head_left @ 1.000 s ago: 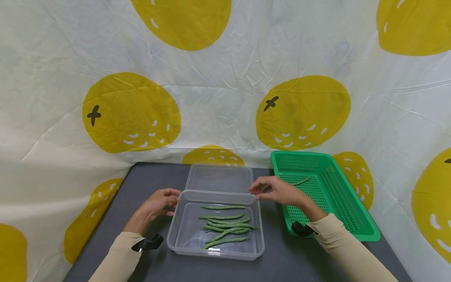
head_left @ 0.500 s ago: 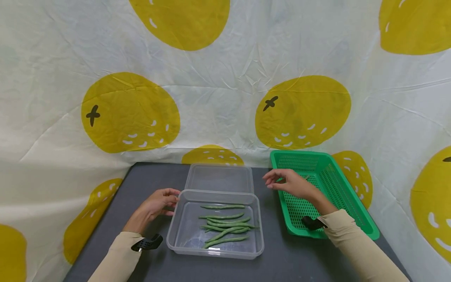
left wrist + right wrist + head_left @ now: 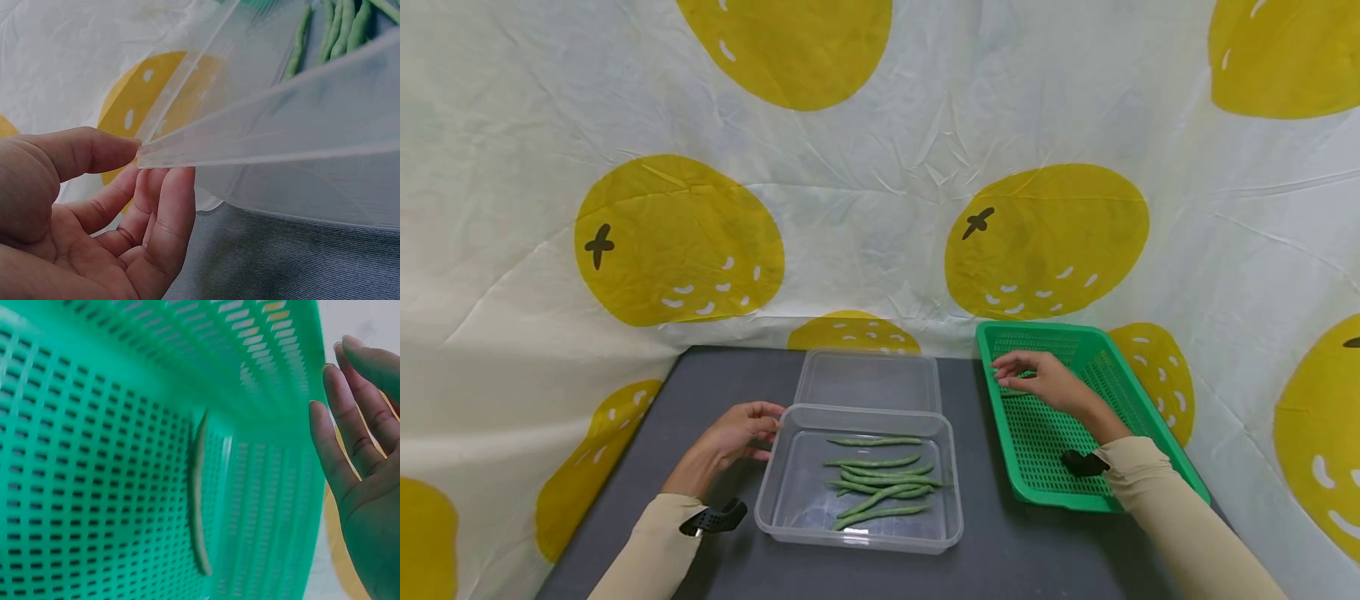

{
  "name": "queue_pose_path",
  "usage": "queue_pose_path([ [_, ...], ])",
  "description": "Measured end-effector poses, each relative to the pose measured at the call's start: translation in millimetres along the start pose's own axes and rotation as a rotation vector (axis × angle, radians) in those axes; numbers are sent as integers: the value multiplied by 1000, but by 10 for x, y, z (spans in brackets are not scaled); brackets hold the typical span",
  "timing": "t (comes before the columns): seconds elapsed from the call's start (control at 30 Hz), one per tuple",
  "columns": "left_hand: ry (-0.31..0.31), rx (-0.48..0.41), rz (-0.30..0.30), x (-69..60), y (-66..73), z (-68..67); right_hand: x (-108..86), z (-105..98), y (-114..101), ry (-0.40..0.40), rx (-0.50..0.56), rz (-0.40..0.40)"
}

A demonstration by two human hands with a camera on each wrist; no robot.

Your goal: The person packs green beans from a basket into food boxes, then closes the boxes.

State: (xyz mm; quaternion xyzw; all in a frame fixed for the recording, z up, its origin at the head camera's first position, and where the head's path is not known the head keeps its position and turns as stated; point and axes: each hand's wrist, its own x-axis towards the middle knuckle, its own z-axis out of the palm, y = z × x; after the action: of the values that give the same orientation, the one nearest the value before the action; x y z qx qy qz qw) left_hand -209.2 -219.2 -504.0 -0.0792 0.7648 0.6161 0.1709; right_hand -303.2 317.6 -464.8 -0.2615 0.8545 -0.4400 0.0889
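Observation:
A clear plastic container stands on the table with several green beans lying in it. My left hand holds its back left corner; in the left wrist view the thumb is on the rim and the fingers are beneath it. My right hand is over the left side of a green basket, holding nothing, its fingers loosely extended. A single green bean lies on the basket floor in the right wrist view; in the head view my hand partly hides it.
A clear flat lid lies behind the container on the dark table. A white cloth with yellow fruit prints hangs behind and at the sides.
My right hand has moved from the container's back right corner rightward, over the green basket. My left hand and the container have stayed in place.

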Motion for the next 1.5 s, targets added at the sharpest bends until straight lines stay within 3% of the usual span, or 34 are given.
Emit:
queue_pose_path([
  [0.13, 0, -2, -1, -7, 1, -1, -12, -59, 146, 12, -56, -6],
  [0.6, 1, 5, 3, 5, -18, -1, -97, -194, 610, -11, -120, 93],
  [1.0, 8, 3, 6, 6, -45, 18, -171, -203, 761, -29, -135, 103],
  [1.5, 4, 1, 5, 27, -55, 13, -195, -187, 852, -45, -201, 175],
])
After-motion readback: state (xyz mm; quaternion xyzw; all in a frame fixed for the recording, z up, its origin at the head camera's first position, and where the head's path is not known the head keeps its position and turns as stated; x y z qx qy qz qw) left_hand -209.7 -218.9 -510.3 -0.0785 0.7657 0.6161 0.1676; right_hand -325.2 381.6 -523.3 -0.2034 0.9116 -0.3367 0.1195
